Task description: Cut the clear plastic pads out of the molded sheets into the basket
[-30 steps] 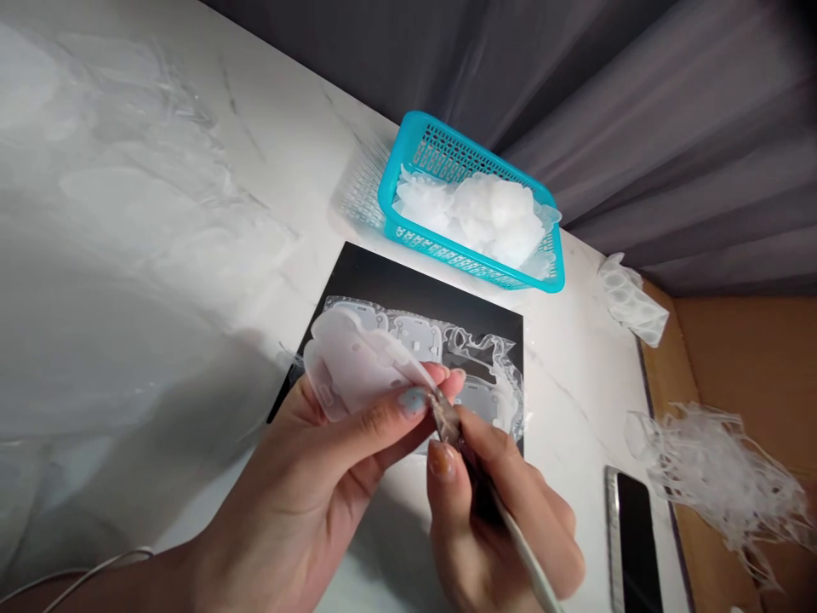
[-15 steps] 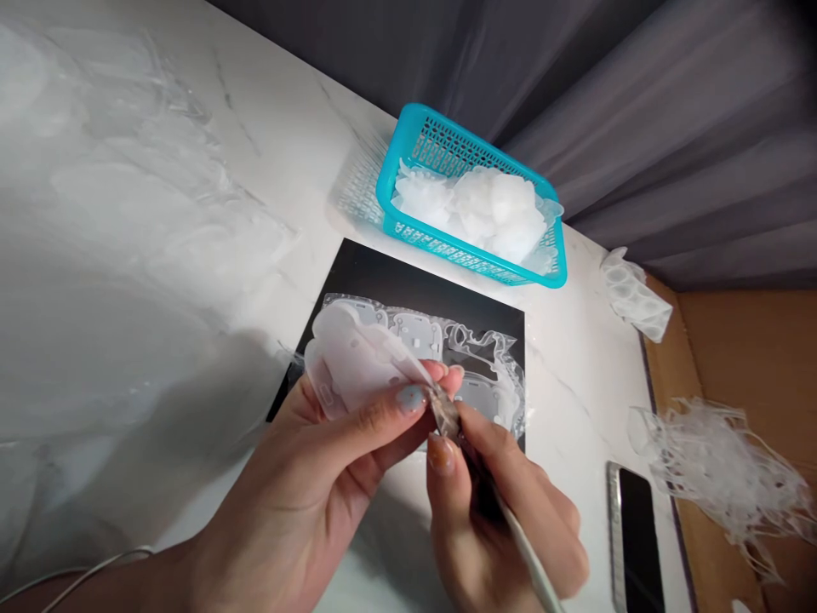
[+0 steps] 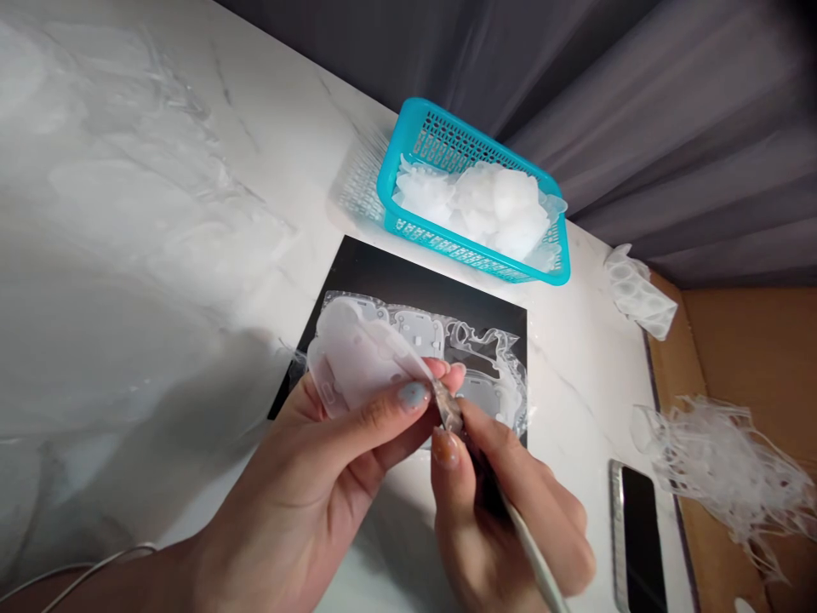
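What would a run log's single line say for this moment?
left hand: grips translucent piece | right hand: grips slim tool, tip at piece's edge | turquoise basket: holds pale pieces

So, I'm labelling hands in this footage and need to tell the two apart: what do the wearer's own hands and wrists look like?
Both are bare, without gloves. The left hand has a pale blue-grey thumbnail, and a thin, pale band or cord loops by the wrist; no sleeve shows. The right hand has a glossy orange-brown thumbnail; its wrist is out of view.
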Demonstrator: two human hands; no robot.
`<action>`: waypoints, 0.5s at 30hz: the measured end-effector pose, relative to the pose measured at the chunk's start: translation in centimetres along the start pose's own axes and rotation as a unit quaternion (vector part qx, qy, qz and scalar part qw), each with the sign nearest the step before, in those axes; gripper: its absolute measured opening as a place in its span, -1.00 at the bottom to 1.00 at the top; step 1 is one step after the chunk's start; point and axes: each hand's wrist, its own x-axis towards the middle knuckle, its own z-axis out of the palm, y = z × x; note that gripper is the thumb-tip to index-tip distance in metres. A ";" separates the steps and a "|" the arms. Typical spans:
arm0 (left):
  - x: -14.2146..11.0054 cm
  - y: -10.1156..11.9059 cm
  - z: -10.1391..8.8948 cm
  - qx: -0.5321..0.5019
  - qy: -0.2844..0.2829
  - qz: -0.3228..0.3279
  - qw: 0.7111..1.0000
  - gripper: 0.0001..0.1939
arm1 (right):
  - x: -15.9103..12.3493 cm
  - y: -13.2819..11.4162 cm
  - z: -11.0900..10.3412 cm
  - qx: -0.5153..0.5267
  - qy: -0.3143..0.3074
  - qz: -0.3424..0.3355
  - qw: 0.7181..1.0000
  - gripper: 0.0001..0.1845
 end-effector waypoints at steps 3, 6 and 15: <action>0.0 0.1 0.2 -0.015 0.001 -0.001 1.000 -0.89 | 0.1 0.0 0.0 -0.010 0.003 -0.008 1.000 -0.92; -0.1 0.1 0.3 -0.032 0.002 -0.004 0.999 -0.92 | 0.1 0.0 0.0 -0.022 0.006 -0.010 1.000 -0.94; 0.1 -0.2 0.0 -0.075 -0.031 0.000 0.997 -0.93 | 0.3 0.2 -0.1 -0.021 0.004 -0.030 0.999 -0.89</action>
